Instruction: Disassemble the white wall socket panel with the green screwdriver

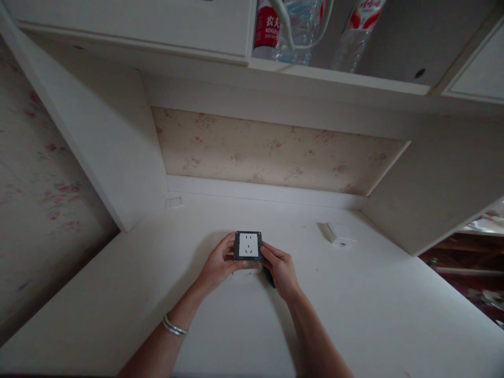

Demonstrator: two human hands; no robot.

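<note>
White five-slot socket (pixel 249 244), one: seated in dark frame (pixel 248 258), border uncovered, not wall-mounted. Location: above white surface (pixel 236 331), pinched at opposite edges by left hand (pixel 216 265) and right hand (pixel 281 270).

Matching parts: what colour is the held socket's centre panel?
The centre panel is white, best in the head view.

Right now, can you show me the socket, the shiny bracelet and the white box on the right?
Socket (pixel 249 244): head view, middle of its white face.
Bracelet (pixel 174 327): head view, on its silver band.
White box (pixel 342 231): head view, on its top.
</note>
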